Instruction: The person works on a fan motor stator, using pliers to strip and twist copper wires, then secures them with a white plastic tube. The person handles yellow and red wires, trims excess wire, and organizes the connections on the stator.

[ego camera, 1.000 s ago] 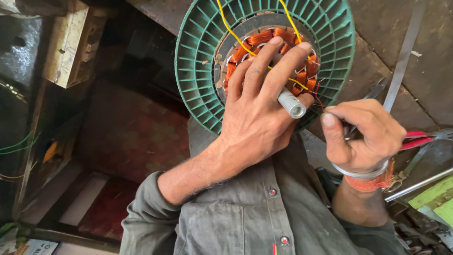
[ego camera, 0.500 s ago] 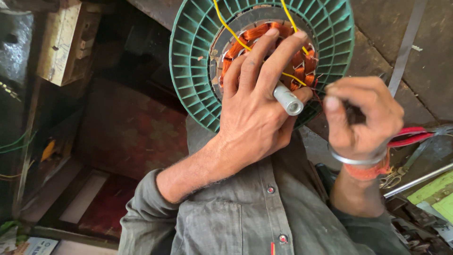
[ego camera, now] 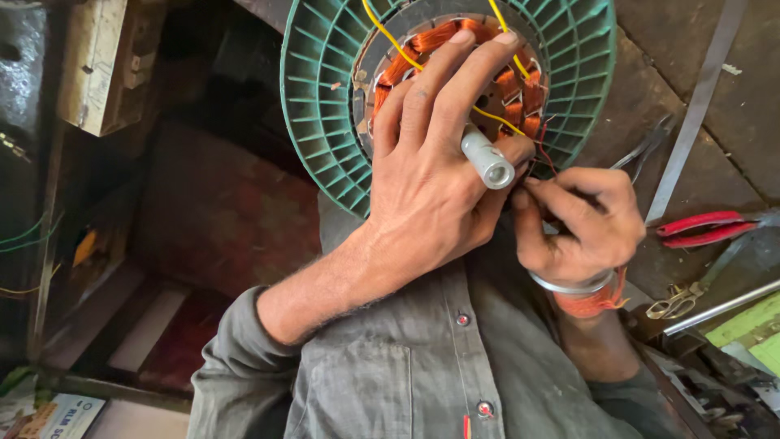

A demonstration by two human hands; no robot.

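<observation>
A round green ribbed fan motor (ego camera: 325,106) with orange copper windings (ego camera: 431,36) and yellow wires (ego camera: 390,36) rests against my lap. My left hand (ego camera: 431,179) lies over its centre. The fingers spread across the windings, and the steel shaft (ego camera: 487,158) sticks out between thumb and index finger. My right hand (ego camera: 581,219), with a metal bangle and red thread at the wrist, pinches a thin wire (ego camera: 543,154) at the winding's edge, right beside my left thumb.
Red-handled pliers (ego camera: 707,228) lie on the dark worktop to the right, with small scissors (ego camera: 674,302), a metal rod (ego camera: 723,305) and a flat metal strip (ego camera: 699,106) nearby. A wooden block (ego camera: 93,65) sits at upper left. Loose green wires (ego camera: 24,236) hang at the left edge.
My right hand has moved left, closer to my left thumb and the shaft, fingers still pinched. My left hand keeps its hold on the motor.
</observation>
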